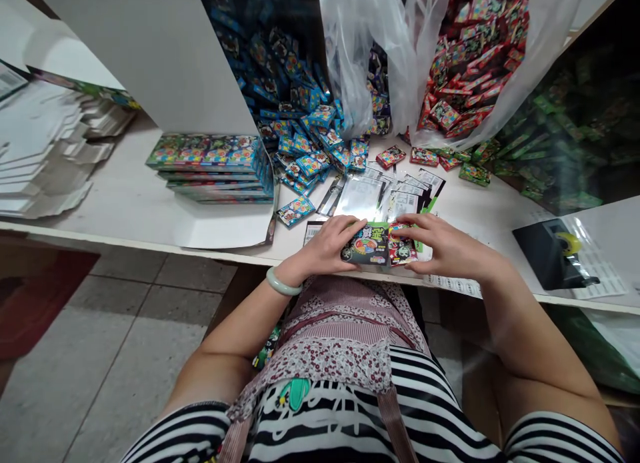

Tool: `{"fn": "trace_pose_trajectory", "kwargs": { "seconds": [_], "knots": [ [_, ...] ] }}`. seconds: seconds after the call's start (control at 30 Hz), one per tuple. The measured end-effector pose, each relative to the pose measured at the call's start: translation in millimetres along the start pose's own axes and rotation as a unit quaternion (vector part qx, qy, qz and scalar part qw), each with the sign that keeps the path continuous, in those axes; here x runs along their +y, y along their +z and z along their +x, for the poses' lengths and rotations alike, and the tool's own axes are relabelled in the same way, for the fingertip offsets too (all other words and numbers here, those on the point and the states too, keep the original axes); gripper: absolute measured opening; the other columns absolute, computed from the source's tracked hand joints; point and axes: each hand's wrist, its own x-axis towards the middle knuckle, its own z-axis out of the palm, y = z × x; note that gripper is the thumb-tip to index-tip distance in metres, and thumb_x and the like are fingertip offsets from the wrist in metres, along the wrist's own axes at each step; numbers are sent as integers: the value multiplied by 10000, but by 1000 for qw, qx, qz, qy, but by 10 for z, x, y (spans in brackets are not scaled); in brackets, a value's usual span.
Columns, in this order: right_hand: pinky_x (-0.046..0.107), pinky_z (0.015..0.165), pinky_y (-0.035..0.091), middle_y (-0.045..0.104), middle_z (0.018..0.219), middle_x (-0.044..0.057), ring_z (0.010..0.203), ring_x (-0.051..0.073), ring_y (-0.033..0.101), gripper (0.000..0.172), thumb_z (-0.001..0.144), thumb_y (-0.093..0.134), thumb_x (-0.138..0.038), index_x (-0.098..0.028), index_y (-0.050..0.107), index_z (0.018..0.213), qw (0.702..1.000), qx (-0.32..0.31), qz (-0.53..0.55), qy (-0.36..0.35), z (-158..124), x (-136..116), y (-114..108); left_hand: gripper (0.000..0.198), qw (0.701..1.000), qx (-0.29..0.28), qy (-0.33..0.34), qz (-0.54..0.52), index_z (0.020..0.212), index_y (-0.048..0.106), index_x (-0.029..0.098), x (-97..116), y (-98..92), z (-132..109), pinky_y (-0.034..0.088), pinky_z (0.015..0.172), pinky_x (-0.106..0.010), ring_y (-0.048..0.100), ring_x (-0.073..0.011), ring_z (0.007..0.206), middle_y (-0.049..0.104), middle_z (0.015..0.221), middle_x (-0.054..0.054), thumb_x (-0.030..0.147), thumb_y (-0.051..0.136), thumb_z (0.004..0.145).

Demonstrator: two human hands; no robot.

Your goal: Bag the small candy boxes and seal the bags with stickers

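Note:
At the table's front edge, my left hand (327, 244) is closed on the left side of a black printed small box (369, 246) with colourful pictures. My right hand (443, 244) pinches a red printed small box (401, 251) that sits against the black one's right side. Just beyond my hands lie several clear and black-edged flat packets (361, 195), partly overlapping. A single blue small box (295, 211) rests left of them. Beyond the packets are loose red small boxes (391, 156).
A pile of blue boxes (313, 153) spills forward at the back. Red boxes fill a clear plastic bag (473, 63); green boxes (565, 130) lie at right. Stacked printed boxes (210, 156) stand in a white carton at left. A tape dispenser (555, 253) sits far right.

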Motion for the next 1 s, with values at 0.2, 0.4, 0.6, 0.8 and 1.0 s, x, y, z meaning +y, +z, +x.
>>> {"fn": "trace_pose_trajectory", "kwargs": {
  "seconds": [0.2,0.4,0.6,0.8,1.0],
  "knots": [
    [539,1068,482,575,1429,151,1285,331,567,505,820,744,-331,-231,651,1307,1000,15,11,-8,48,122,73,1064,1000,10,19,-7,1597,258,203,-28,23,-9,452,1074,-559,492,-382,1275,488,1404,-209,674,732,769],
    [520,1069,487,591,1419,114,1278,314,583,503,813,749,-346,-274,663,1303,998,2,59,7,77,188,74,1059,999,-10,23,-45,1592,272,227,-58,-24,-6,492,1047,-524,524,-354,1244,508,1382,-193,709,720,762],
    [545,1070,478,602,1406,119,1265,333,585,456,796,755,-321,-259,700,1244,998,5,49,24,86,162,71,1044,998,-28,6,-51,1580,296,219,-33,-43,27,487,1052,-540,521,-362,1255,507,1380,-200,714,716,763],
    [550,1102,456,586,1416,102,1301,322,561,457,814,736,-365,-289,682,1262,994,30,98,33,81,231,82,1027,998,-25,-11,-55,1568,322,202,-45,-47,31,480,1065,-551,520,-362,1261,500,1387,-201,704,720,764],
    [581,1087,456,563,1415,122,1302,346,538,455,826,729,-351,-275,653,1268,996,79,33,31,96,198,104,1040,999,-1,-11,-35,1582,294,208,-65,-42,22,460,1088,-571,496,-371,1288,481,1405,-198,671,740,765]
  ]
}}
